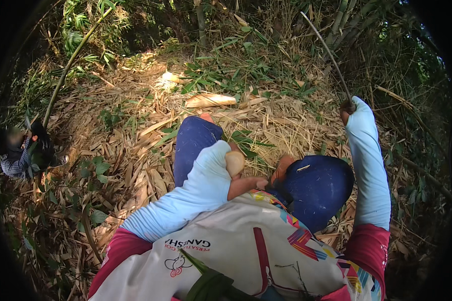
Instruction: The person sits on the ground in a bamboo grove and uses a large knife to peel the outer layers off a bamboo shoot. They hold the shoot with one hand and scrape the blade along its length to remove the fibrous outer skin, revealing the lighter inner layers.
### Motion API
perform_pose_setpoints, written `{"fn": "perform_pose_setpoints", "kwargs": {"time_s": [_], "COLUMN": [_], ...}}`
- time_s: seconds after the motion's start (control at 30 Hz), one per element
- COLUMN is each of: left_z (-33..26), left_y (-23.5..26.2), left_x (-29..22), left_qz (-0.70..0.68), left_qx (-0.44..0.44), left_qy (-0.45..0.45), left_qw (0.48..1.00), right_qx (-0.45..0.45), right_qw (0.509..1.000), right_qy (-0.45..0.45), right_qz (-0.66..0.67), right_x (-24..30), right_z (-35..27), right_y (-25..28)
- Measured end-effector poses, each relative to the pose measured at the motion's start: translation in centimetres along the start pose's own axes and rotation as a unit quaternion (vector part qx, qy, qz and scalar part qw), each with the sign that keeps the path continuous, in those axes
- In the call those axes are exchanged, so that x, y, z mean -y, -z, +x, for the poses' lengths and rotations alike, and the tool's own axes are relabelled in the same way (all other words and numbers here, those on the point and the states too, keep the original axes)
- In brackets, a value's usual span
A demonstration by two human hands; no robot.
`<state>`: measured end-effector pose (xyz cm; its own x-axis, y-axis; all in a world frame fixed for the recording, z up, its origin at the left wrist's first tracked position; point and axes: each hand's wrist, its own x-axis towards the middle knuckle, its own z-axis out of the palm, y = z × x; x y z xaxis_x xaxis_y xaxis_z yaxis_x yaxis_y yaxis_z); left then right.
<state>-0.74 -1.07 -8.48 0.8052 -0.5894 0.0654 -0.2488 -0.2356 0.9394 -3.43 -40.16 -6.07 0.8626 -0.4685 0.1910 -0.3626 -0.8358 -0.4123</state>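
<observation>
The right hand (345,113) is raised outward, its fingers closed around 1 long, thin tool (328,50) extended beyond them. The left hand (232,185) is angled inward; 1 pale, rounded piece (235,163) is gripped between its fingers. 1 pale husk (210,101) is situated beyond the left fingers.

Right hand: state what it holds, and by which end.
A long thin tool, likely a blade, gripped in the right hand at its lower end.
</observation>
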Motion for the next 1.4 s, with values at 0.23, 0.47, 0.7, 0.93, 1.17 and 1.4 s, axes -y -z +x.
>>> {"fn": "perform_pose_setpoints", "kwargs": {"time_s": [0.23, 0.47, 0.7, 0.93, 1.17, 1.4], "left_z": [1.0, 2.0, 2.1, 3.3, 1.9, 1.6], "left_y": [-0.1, 0.1, 0.3, 1.3, -0.1, -0.4], "left_x": [2.0, 2.8, 3.1, 4.6, 7.0, 6.8], "left_qz": [-0.058, -0.042, -0.032, 0.018, -0.381, -0.62], "left_qx": [-0.06, -0.084, -0.075, 0.008, 0.047, 0.09], "left_qy": [0.03, -0.001, 0.002, -0.035, -0.057, 0.089], "left_qw": [0.996, 0.996, 0.997, 0.999, 0.922, 0.774], "right_qx": [0.056, 0.128, 0.09, 0.097, 0.133, 0.111], "right_qw": [0.981, 0.936, 0.938, 0.939, 0.915, 0.914], "right_qy": [-0.043, -0.077, 0.1, 0.301, 0.38, 0.384], "right_qz": [0.18, 0.318, 0.319, 0.136, -0.017, -0.064], "right_x": [2.9, 5.4, 9.8, 14.0, 16.3, 16.8], "right_z": [-5.2, -5.8, -6.9, -9.1, -9.5, -11.0], "right_y": [-0.8, -1.5, -2.9, -2.0, -1.7, -2.5]}}
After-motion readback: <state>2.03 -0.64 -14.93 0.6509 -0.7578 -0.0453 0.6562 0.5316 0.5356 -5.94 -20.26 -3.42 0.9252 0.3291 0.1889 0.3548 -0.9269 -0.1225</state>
